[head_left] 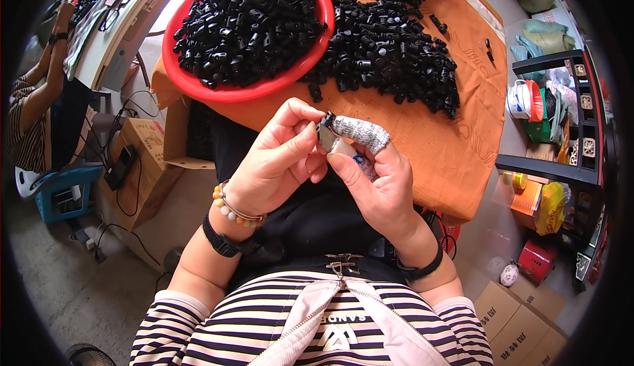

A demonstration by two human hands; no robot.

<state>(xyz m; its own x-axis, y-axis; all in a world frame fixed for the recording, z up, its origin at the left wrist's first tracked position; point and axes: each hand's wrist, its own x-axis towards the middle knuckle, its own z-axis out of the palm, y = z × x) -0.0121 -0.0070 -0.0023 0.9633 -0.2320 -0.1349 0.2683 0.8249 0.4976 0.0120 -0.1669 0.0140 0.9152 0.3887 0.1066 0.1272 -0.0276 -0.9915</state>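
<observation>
My left hand [281,148] is closed, its thumb and fingertips pinching a small black plastic part [329,119] in front of my body. My right hand [382,180] is closed too. Its index finger wears a grey knitted finger cover [362,132] and reaches up against the black part. In the right grip lies a small tool with a pale, wrapped-looking handle [343,147] and a flat grey end, which points at the left fingertips; its exact kind is hard to make out. Both hands meet over the near edge of the orange-covered table [436,161].
A red basin [247,93] heaped with black plastic parts [247,26] stands on the table. More such parts [389,52] lie piled beside it. Cardboard boxes [135,161] and cables are at the left, a black shelf [551,168] at the right. Another person [39,95] sits far left.
</observation>
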